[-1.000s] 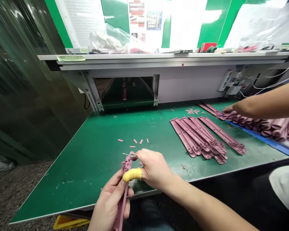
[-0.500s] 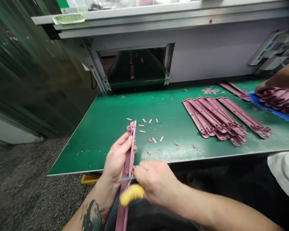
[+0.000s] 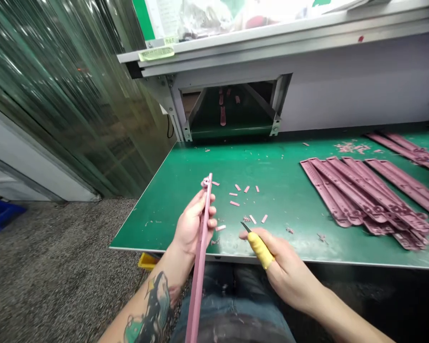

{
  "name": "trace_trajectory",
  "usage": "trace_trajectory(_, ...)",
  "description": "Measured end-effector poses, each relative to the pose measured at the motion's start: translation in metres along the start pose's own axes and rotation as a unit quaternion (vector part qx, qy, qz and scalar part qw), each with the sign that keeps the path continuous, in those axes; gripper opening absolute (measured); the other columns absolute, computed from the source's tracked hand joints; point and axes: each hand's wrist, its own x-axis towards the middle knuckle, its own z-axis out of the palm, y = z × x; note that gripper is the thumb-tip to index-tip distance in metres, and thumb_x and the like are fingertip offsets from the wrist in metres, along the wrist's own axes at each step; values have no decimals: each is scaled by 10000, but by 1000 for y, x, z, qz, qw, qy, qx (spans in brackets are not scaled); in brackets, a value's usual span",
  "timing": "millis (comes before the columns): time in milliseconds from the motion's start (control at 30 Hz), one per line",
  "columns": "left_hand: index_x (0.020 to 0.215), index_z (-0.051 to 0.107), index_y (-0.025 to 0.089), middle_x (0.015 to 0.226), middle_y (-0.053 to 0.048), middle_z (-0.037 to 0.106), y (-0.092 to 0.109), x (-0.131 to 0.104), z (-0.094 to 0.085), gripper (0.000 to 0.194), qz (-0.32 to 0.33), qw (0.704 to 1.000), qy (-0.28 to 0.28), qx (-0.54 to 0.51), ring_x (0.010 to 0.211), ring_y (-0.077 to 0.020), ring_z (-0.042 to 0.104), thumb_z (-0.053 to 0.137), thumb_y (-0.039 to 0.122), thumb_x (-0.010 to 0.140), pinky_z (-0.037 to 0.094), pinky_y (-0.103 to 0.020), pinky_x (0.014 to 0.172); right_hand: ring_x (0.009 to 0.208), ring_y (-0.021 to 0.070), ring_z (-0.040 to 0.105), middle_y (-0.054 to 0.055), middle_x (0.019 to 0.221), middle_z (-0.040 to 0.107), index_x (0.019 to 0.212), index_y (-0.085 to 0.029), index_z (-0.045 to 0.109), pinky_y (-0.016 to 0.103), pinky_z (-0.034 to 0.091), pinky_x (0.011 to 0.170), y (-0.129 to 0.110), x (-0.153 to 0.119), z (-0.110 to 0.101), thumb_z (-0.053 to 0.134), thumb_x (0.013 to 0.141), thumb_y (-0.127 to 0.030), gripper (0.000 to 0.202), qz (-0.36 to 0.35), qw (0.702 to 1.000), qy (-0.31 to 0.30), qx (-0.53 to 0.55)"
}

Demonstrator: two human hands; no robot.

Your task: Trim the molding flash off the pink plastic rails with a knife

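The left hand [image 3: 195,221] has its fingers clamped round a long pink plastic strip [image 3: 201,247] above the green tabletop's near edge [image 3: 157,233], while the right hand's fingers pinch a thin dark blade [image 3: 246,227].

yellow thumb cover [image 3: 260,249], blue jeans [image 3: 232,307]
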Motion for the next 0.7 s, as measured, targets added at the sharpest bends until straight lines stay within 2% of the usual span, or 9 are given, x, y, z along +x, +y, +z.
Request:
trace_trajectory(67,1145,594,174,840,9,547,-10,-15,2,259,-27,1000,-4,9,479,-18,497,515,139,900,378,-91,309,913,158,605,45,1092,646,1242,-248,505,274,458,797,-1,11,-4,354,977,-222,306,-28,999,31,-21)
trace_trajectory(133,1154,590,194,827,11,553,-22,-30,2,267,-53,998,-8,16,451,-14,484,530,161,896,386,-90,300,899,168,606,61,1097,647,1246,-230,510,285,463,799,-3,20,-3,414,956,-244,305,-54,996,59,-45)
trace_trajectory(200,1155,589,205,757,22,555,-31,-43,1,272,-79,997,-16,21,383,-5,429,559,200,885,384,-93,284,851,183,609,70,1005,664,1161,-200,569,289,472,765,-7,26,-2,507,921,-367,299,-74,991,79,-75)
trace_trajectory(300,1134,605,215,748,20,584,-40,-58,1,336,-97,995,-3,17,367,-10,428,672,237,806,374,-94,268,788,195,611,71,883,661,1054,-174,616,287,472,710,-13,32,-4,570,836,-567,451,-90,984,86,-129)
trace_trajectory(367,1112,623,217,771,11,607,-43,-65,2,399,-101,995,19,19,400,-23,469,747,255,735,376,-92,274,772,201,612,73,844,654,1019,-162,623,287,462,694,-14,34,-7,545,821,-631,516,-91,978,80,-170)
trace_trajectory(433,1111,630,222,693,23,596,-44,-69,4,441,-108,994,24,24,377,-23,454,779,301,703,368,-91,278,746,205,607,76,814,644,988,-151,625,286,439,661,-13,33,-10,509,827,-657,544,-86,971,68,-213)
trace_trajectory(567,1138,616,241,548,47,541,-48,-75,3,516,-124,992,25,24,337,-25,410,805,346,669,346,-89,286,644,185,551,47,741,610,903,-169,611,276,326,539,-11,27,-10,435,884,-618,483,-74,955,49,-284)
trace_trajectory(700,1134,596,257,513,50,559,-50,-77,2,579,-125,989,62,40,299,-22,394,830,391,622,302,-88,285,563,147,469,1,653,562,738,-202,554,286,211,496,-12,16,-1,463,923,-449,322,-107,944,27,-310)
